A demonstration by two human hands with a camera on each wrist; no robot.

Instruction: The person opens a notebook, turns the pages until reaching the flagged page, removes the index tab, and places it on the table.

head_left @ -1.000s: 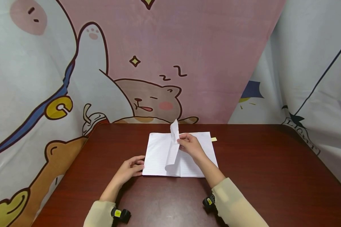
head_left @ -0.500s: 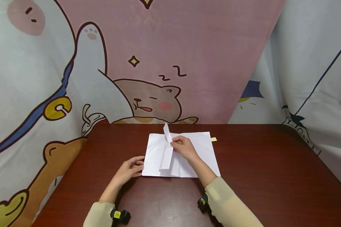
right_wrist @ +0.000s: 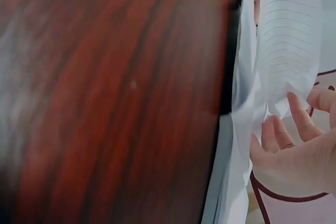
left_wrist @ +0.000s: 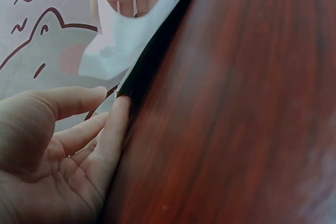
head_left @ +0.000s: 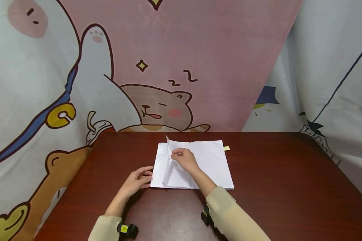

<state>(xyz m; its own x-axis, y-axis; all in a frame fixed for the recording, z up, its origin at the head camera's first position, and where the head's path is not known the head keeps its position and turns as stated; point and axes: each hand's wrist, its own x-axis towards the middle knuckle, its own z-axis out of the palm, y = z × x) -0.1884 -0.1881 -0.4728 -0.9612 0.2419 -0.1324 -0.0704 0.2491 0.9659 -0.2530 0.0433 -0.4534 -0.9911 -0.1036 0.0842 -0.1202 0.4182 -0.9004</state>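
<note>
An open notebook [head_left: 212,164] with white lined pages lies flat on the table. My right hand [head_left: 185,160] pinches one page between thumb and fingers over the left half. That page [right_wrist: 289,40] stands raised and bowed in the right wrist view, its free edge leaning left in the head view. Beside the notebook's left edge rests my left hand [head_left: 137,178], loosely bent. The left wrist view shows a fingertip of this hand [left_wrist: 63,148] touching the notebook's edge, with the thumb apart from it.
A yellow tab [head_left: 226,148] sticks out at the notebook's right side. The dark red wooden table [head_left: 283,180] extends around it. Behind the table hangs a cartoon-printed cloth [head_left: 229,67]. Small black wrist cameras sit on both sleeves [head_left: 105,228].
My right hand has moved left, carrying the page's free edge from near the middle toward the notebook's left side. The left hand has stayed in place.
</note>
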